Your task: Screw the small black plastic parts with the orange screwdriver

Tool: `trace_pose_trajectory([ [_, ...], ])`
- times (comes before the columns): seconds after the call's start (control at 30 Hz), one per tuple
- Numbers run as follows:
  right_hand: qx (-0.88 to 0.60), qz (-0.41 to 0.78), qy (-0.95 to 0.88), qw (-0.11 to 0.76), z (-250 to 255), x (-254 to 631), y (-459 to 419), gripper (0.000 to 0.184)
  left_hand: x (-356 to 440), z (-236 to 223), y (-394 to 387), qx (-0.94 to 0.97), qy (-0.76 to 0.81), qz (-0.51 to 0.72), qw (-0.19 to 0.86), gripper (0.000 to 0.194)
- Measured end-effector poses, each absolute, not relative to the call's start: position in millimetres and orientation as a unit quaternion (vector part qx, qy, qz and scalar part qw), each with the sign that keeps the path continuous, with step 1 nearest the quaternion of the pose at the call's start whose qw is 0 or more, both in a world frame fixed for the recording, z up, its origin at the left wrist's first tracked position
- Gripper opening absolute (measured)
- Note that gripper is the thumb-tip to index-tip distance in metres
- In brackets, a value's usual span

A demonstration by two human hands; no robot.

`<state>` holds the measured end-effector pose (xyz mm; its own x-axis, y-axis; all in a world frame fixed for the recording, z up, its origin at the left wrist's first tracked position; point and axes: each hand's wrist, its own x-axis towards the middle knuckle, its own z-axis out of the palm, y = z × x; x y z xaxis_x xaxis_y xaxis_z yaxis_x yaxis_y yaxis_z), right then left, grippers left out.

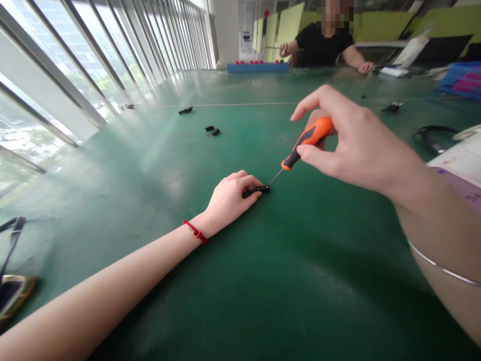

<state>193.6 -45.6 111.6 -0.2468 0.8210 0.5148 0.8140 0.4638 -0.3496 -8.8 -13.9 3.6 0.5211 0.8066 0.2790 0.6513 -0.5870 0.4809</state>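
Note:
My left hand [233, 196] rests on the green table [180, 311] and pinches a small black part [264, 189] between thumb and fingers. The part lies flat against the tabletop; its exact kind is too small to tell. Above and to the right, my right hand [361, 138] grips an orange and black screwdriver [308, 140] by its handle, with the index finger lifted off it. The thin shaft slants down to the left, and its tip meets the black part near the end that sticks out of my left fingers.
Small black pieces [212, 131] lie farther up the table, with another black piece [185, 110] behind. A blue rack [257, 67] with red tops stands at the far edge, near a seated person [323, 45]. A blue basket [461, 80] is far right; a gold-rimmed phone-like object [17, 298] is near left.

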Motion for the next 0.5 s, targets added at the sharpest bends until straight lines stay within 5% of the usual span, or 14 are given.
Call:
trace_pose_trajectory([
  [0.23, -0.517, 0.017, -0.788, 0.335, 110.7, 192.2, -45.6, 0.011, -8.6, 4.6, -14.4, 0.858, 0.422, 0.238, 0.169, 0.023],
  [0.5, -0.519, 0.024, -0.783, 0.342, 110.2, 191.3, -45.8, 0.019, -9.5, 5.3, -13.4, 0.861, 0.418, 0.233, 0.171, 0.024],
])
